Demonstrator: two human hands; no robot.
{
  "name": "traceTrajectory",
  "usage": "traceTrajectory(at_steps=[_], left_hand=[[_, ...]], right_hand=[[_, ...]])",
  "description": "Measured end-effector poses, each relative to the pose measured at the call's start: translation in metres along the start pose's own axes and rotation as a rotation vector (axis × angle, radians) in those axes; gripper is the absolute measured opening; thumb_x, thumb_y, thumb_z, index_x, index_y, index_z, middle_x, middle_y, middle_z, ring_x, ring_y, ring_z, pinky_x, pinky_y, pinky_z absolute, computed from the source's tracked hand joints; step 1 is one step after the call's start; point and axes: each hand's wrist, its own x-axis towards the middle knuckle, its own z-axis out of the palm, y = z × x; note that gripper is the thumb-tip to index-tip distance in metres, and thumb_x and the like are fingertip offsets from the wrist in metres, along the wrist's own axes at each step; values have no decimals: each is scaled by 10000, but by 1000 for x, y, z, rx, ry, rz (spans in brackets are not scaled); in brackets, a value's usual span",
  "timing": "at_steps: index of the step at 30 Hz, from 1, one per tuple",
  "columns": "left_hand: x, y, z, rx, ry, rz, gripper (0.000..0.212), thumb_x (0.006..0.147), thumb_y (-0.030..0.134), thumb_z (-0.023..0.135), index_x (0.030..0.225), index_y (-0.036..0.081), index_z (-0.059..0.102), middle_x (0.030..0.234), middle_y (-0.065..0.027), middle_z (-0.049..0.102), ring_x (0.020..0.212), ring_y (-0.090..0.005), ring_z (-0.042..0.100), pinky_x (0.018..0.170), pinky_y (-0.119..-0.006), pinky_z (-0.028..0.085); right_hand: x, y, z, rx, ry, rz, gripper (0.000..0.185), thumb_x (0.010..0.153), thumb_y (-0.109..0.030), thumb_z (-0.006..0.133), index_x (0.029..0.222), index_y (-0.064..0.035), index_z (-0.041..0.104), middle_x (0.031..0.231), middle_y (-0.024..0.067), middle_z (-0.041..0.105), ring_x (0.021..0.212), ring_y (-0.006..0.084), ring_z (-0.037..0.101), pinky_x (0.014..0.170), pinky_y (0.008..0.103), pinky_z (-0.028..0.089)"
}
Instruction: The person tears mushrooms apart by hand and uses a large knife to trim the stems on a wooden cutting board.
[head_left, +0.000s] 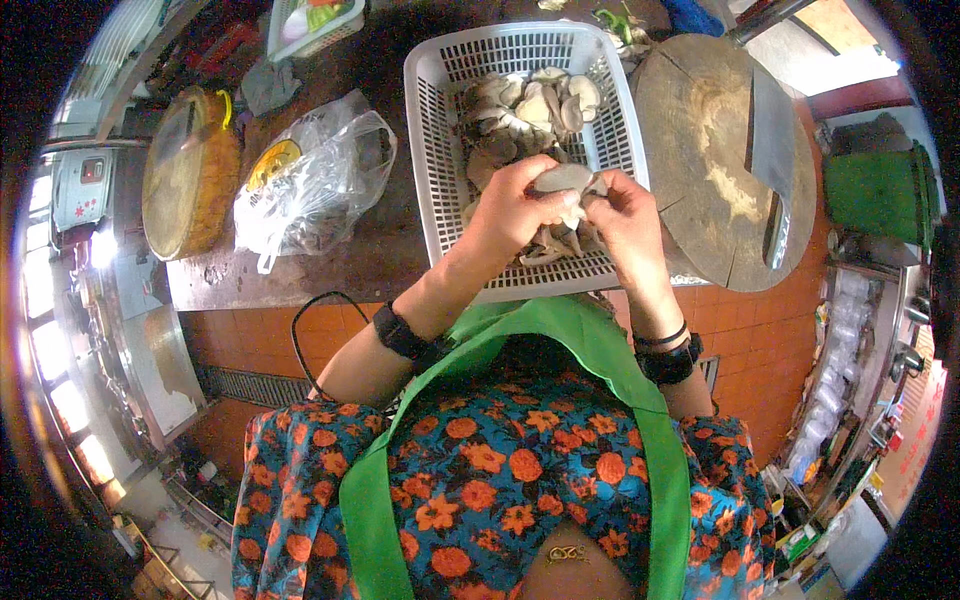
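Observation:
Above the near part of a white plastic basket (422, 142), my left hand (517, 202) grips an oyster mushroom (564, 180) by its cap. My right hand (622, 214) pinches the pale stem side of that mushroom between thumb and fingers. More oyster mushrooms (536, 105) lie heaped in the basket, under and beyond both hands. The hands cover some of the pieces beneath them.
Right of the basket, a cleaver (772, 142) rests on a round wooden chopping block (682, 150). A knotted clear plastic bag (322, 180) and another round block (191, 176) are at the left. A vegetable basket (319, 41) stands at the far left.

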Motion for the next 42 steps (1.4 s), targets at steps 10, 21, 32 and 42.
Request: traceTrajectory(at_steps=[10,21,32,42], left_hand=[[-2,11,-18,8,-113,-180,249,834,165,573,1016,-5,564,812,-28,604,699,-86,543,625,-230,449],[-2,16,-15,236,-103,-100,180,749,109,651,832,-34,582,709,-58,608,674,-93,554,591,-255,444],[11,26,-17,-128,153,-7,190,759,78,644,912,-28,605,827,-39,630,750,-109,585,660,-243,476],[-12,-17,-29,998,108,223,471,735,362,669,1051,34,549,1027,-143,574,891,-322,591,787,-386,486]], right_hand=[[-4,-9,-19,321,-105,157,201,792,-93,625,980,-40,580,803,-3,576,634,59,493,561,185,392],[0,-4,-11,270,-322,207,190,796,-119,574,963,-31,598,765,-11,598,627,49,506,551,174,405],[14,-16,-3,683,-71,73,111,825,-46,506,893,-31,592,739,2,578,551,58,492,487,176,386],[5,-4,-31,-762,2,-142,288,784,-236,629,969,-16,601,885,190,628,826,346,613,732,405,476]])
